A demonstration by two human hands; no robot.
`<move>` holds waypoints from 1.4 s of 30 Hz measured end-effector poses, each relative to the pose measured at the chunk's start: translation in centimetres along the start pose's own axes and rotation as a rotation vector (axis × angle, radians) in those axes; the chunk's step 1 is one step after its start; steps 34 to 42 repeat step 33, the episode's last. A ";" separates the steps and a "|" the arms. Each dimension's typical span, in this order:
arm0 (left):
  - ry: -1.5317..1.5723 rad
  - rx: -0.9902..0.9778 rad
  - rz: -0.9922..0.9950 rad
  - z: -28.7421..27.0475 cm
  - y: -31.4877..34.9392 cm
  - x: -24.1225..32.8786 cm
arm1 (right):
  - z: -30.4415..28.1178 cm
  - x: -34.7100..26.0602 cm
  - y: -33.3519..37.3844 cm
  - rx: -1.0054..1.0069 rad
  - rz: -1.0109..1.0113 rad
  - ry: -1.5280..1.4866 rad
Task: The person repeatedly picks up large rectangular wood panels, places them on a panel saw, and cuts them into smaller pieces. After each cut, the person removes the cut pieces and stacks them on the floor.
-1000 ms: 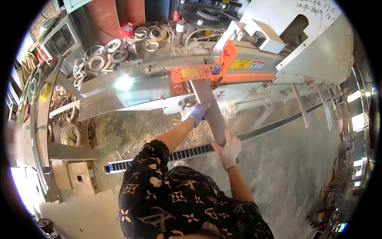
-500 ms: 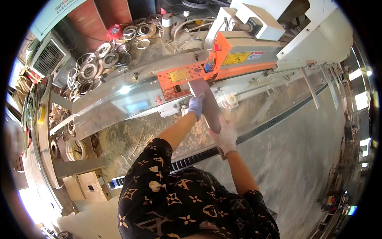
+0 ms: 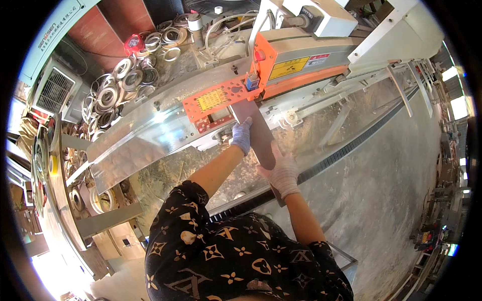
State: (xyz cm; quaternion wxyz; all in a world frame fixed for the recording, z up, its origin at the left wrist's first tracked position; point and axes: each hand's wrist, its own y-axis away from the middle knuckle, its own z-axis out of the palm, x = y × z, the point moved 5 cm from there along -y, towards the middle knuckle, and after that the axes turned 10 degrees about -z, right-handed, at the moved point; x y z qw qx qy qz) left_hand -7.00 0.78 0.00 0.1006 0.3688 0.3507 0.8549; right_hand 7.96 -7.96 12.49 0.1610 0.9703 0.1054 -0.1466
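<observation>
A long, narrow brown board (image 3: pixel 255 128) lies between both hands, its far end against the orange guard plate (image 3: pixel 217 100) of a machine. My left hand (image 3: pixel 241 135), in a pale glove, is closed on the board's left edge near that end. My right hand (image 3: pixel 282 173), also gloved, grips the near part, its fingers partly hidden under the board. A strip of the board shows below my right wrist. Just above the far end sits a small blue part (image 3: pixel 252 80) on the orange bracket.
A shiny metal table (image 3: pixel 130 140) extends left of the guard. Coils of edging tape (image 3: pixel 108 95) lie piled behind it. A white machine housing (image 3: pixel 396 40) stands at the right, with support bars (image 3: pixel 399 90) below. A dark slotted strip (image 3: pixel 351 143) crosses the floor.
The board has shifted right relative to the orange guard, and its far end now sits below the blue part. Both hands keep their hold. The whole view has turned slightly.
</observation>
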 end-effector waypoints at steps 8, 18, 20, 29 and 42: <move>-0.294 -0.103 0.044 7.0 -2.6 -2.0 | -2.0 7.1 -2.1 -0.013 0.031 -0.062; -0.449 -0.376 -0.190 10.9 -4.5 -5.1 | -1.5 14.8 11.6 0.839 0.051 0.116; -0.630 -0.398 0.124 8.8 -5.1 -5.7 | 2.4 18.1 19.4 0.606 0.446 -0.086; -1.519 -1.030 0.889 7.2 20.4 -30.3 | 36.6 7.2 70.5 0.898 2.374 -0.826; -1.786 -1.375 0.718 7.8 29.7 -43.3 | 51.7 -2.1 83.4 0.870 2.488 -0.891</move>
